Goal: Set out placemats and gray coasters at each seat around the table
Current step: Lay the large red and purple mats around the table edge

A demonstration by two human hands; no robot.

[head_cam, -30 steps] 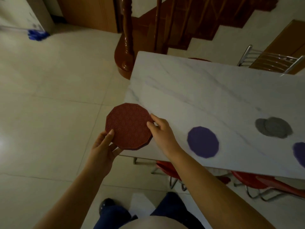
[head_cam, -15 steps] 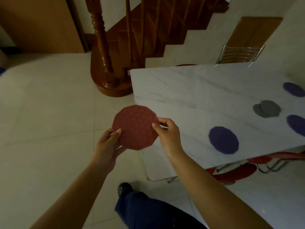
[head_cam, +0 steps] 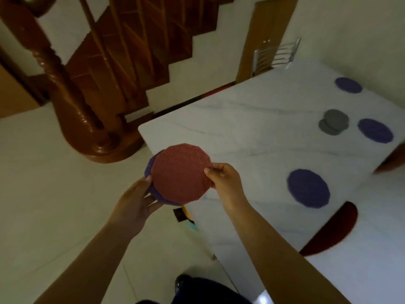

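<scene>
A red round placemat (head_cam: 180, 172) tops a small stack held in the air just off the corner of the white marble table (head_cam: 252, 132). A purple mat (head_cam: 149, 170) peeks out beneath it on the left. My left hand (head_cam: 138, 198) cups the stack from below-left. My right hand (head_cam: 223, 178) pinches the red mat's right edge. Three purple mats lie on the table: a near purple mat (head_cam: 308, 188), a middle purple mat (head_cam: 375, 130) and a far purple mat (head_cam: 348, 84). Two overlapping gray coasters (head_cam: 333, 125) lie between them.
A dark wooden staircase newel post (head_cam: 72, 110) stands on the tiled floor left of the table. A metal chair back (head_cam: 276, 55) shows at the table's far end. A red chair seat (head_cam: 333, 229) pokes out from under the near edge. My shoe (head_cam: 183, 281) is below.
The view has swung left around the table corner, so the table now lies more to the right. The red mat has slid right on the stack, uncovering a purple mat beneath.
</scene>
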